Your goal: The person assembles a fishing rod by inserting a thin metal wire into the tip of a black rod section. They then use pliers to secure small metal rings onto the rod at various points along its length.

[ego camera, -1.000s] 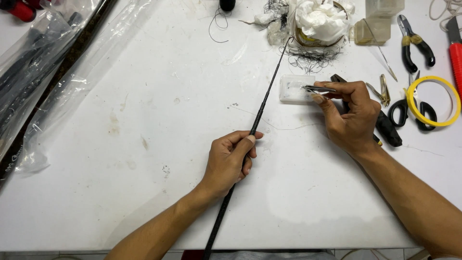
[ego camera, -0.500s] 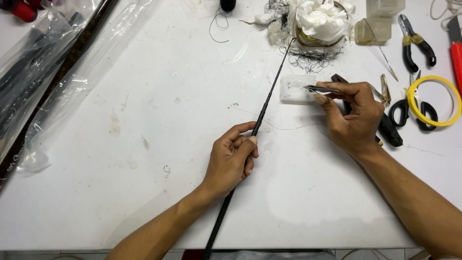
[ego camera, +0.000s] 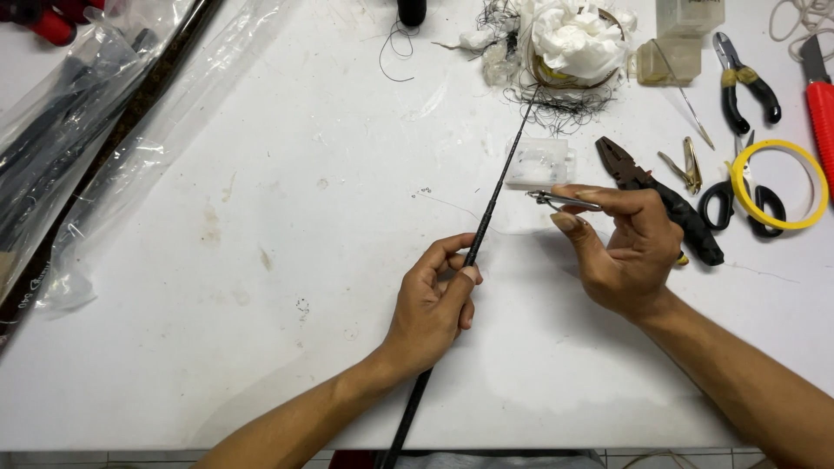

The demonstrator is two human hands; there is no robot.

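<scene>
Left hand (ego camera: 432,302) gripped thin black rod (ego camera: 495,193) on white tabletop (ego camera: 261,347). Right hand (ego camera: 627,247) pinched small metal tool (ego camera: 560,201) just right of rod, near clear box (ego camera: 539,162).

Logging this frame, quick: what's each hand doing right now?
Left hand: closed around the thin black rod.
Right hand: pinching small metal tweezers.

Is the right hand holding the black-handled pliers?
No, the right hand pinches a small metal tool, while the black-handled pliers lie on the table behind it.

pliers (ego camera: 660,204), scissors (ego camera: 738,195), yellow tape ring (ego camera: 779,184)
</scene>
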